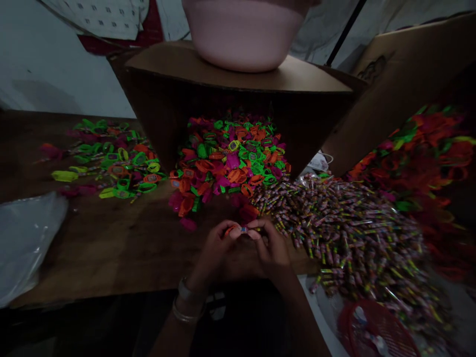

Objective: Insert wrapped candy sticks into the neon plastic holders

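My left hand [215, 248] and my right hand [271, 245] meet at the front middle of the wooden table [111, 248], fingertips pinched together on a small orange plastic toy piece [234, 230] with a tiny wrapped bit in it. Two bangles sit on my left wrist. Just beyond my hands lies a big heap of green, orange and pink plastic toy pieces [230, 163], spilling from an open cardboard box [167, 99]. To the right spreads a mound of small wrapped candies [353, 228].
A second scatter of toy pieces [115, 163] lies at the left. A pink tub [241, 34] rests on the box. A clear plastic bag [26, 238] sits at the left edge, a red basket [375, 332] at lower right, another colourful heap [424, 153] at far right.
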### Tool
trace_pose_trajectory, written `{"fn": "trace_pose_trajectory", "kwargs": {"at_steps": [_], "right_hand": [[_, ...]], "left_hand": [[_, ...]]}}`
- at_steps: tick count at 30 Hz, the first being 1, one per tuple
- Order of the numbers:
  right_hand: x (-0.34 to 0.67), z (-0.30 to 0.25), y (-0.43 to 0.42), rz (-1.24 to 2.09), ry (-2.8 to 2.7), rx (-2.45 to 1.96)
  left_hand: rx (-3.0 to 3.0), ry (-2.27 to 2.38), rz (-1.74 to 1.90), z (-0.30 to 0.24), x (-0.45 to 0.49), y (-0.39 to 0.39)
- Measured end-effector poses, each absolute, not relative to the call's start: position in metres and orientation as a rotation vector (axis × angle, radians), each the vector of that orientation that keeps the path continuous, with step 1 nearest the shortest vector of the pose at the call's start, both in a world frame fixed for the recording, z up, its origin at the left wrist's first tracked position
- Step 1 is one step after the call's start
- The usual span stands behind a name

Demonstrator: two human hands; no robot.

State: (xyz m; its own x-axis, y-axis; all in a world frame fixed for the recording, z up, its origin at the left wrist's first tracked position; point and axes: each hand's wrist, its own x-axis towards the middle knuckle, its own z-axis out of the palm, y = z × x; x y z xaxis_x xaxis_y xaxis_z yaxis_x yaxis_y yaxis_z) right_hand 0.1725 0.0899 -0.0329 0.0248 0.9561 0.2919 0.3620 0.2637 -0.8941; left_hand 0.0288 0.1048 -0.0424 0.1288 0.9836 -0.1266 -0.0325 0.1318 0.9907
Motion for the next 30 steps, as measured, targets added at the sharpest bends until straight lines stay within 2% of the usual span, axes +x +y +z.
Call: {"fn": "trace_pose_trajectory", "kwargs": {"at_steps": [4,8,12,15,17,20,23,30], "right_hand": [[0.170,-0.036,0.086,0.839,-1.416,-1.308],[0.174,-0.033,0.084,1.045,-1.268,-1.043],[0.194,-0.039,0.083,0.965,-1.193,-1.086],[0.216,-0.057,0.081,0.888,-1.158,-1.264],[0.229,-0.071,0.082,0.821,-1.164,-1.397],[0.240,-0.086,0.092,0.659,-1.290,-1.633],[0.239,-0.089,0.112,0.551,-1.392,-1.779],[0.210,-0.082,0.162,0.430,-1.605,-1.981]], "left_hand": [[1.070,1.151,1.094,-0.058,0.032,0.101],[0.811,1.119,1.156,-0.056,0.007,0.117],[0.462,0.814,1.283,-0.038,-0.041,0.151],[0.385,0.884,1.305,-0.040,-0.059,0.162],[0.466,1.020,1.214,-0.050,-0.051,0.159],[0.981,1.199,1.061,-0.066,-0.015,0.153],[1.403,1.254,1.059,-0.072,0.031,0.159],[1.590,1.190,1.134,-0.065,0.076,0.192]]}}
